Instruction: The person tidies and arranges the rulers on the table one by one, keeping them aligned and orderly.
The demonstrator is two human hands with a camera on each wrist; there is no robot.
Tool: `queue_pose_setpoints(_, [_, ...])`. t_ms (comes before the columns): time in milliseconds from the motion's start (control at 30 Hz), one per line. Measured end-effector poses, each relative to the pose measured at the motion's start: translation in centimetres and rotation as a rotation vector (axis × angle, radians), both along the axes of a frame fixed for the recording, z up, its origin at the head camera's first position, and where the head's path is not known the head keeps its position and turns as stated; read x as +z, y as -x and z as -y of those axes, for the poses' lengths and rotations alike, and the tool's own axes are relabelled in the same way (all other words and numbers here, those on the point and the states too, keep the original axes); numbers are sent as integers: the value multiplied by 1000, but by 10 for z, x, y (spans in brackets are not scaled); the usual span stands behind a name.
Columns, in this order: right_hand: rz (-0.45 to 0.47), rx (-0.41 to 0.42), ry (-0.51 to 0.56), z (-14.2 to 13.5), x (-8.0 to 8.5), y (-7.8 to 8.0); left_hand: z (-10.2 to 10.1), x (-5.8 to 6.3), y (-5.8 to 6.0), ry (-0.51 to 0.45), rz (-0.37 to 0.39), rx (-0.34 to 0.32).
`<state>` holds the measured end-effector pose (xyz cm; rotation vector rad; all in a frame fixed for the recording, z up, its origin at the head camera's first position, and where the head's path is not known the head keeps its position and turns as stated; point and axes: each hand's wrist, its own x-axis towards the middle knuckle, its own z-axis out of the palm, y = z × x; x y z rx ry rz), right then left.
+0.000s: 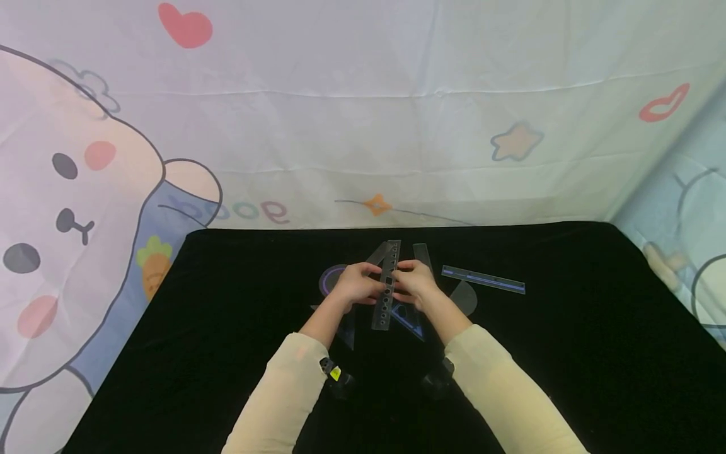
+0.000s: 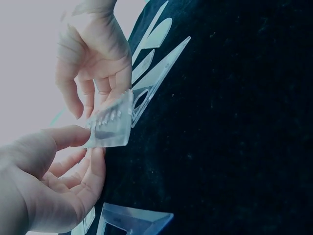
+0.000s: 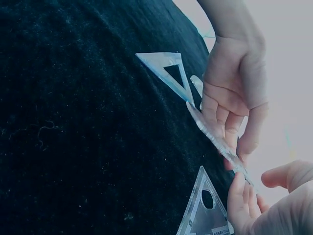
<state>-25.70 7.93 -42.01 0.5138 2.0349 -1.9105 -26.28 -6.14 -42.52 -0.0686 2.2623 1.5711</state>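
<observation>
Between both hands, tilted up over the black cloth, is a clear plastic ruler [image 1: 384, 309] with a row of holes. My left hand [image 1: 356, 284] pinches it from the left side; in the left wrist view the thumb [image 2: 73, 136] lies on its face and the fingers are behind. On the other side, my right hand [image 1: 418, 282] touches it with its fingers [image 3: 237, 198], the thumb [image 3: 275, 177] held a little apart. Close by on the cloth are a blue-marked set square [image 1: 413, 326] and another clear set square [image 1: 347, 334], the latter partly behind the left hand.
A ruler with a blue stripe [image 1: 484, 279] lies to the right. Near the right forearm is a clear half-round protractor [image 1: 466, 299], with a clear strip [image 1: 421, 253] beyond the right hand. A purple-ringed round piece [image 1: 326, 280] shows left of the left hand.
</observation>
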Motion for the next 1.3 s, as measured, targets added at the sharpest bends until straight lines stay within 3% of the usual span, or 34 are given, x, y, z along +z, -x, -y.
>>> queue_pose_setpoints(600, [-42,86,-49,3,-1,-8,15,5,-9,2,47,-57])
queue_pose_setpoints(1300, [-132,191,-18,21,-2,-29,44,9,-38,-38,34,-98])
